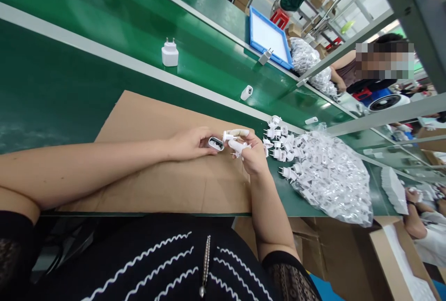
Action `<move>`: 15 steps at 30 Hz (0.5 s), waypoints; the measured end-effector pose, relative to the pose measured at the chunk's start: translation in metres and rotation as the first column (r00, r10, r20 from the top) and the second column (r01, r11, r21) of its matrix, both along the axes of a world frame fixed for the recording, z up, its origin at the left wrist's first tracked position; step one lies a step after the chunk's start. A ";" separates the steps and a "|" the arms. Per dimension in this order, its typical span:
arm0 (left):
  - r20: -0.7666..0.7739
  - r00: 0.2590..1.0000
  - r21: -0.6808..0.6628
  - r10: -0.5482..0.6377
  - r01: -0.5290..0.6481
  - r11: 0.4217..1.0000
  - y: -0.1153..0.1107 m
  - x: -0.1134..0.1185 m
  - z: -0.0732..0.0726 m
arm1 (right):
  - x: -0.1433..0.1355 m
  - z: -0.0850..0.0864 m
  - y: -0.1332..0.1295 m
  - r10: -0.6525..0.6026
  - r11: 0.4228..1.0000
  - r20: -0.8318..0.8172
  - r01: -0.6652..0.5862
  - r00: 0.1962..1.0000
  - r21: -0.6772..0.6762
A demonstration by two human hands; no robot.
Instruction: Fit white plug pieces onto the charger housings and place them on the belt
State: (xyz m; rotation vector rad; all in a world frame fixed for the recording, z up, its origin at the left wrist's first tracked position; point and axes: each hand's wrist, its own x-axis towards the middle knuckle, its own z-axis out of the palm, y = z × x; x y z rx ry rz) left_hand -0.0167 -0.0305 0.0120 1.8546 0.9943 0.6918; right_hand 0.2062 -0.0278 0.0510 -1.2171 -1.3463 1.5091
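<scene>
A white plastic charger housing with an open, dark-lined oval end is held in the left hand, narrowed around it above a flat brown cardboard sheet. Small white plastic plug pieces with thin metal pins are gripped between the fingers of the right hand, just beside the housing's open end; their exact number cannot be told. More such plug pieces are heaped on the dark green tabletop near the right hand, next to a clear plastic bag filled with white parts. Beyond a pale rail, a white two-pin charger is stood upright, pins upward.
</scene>
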 end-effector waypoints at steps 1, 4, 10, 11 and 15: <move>-0.001 1.000 -0.004 0.012 -0.012 1.000 0.000 0.001 0.000 | -0.001 0.001 0.000 0.017 1.000 0.012 -0.017 1.000 0.009; 0.014 1.000 -0.026 0.027 -0.027 0.999 0.000 0.002 -0.002 | -0.001 0.005 -0.003 0.004 0.977 0.115 -0.028 0.993 0.210; 0.081 0.995 -0.045 0.066 -0.062 0.997 0.001 0.002 -0.009 | 0.006 0.016 -0.012 -0.208 0.793 0.402 -0.087 0.892 0.603; 0.086 0.994 -0.044 0.067 -0.063 0.997 0.001 0.002 -0.010 | 0.006 0.016 -0.014 -0.210 0.803 0.438 -0.102 0.874 0.588; 0.074 0.993 -0.048 0.094 -0.091 0.995 0.001 0.002 -0.010 | 0.002 0.010 -0.015 -0.182 0.810 0.501 -0.160 0.846 0.565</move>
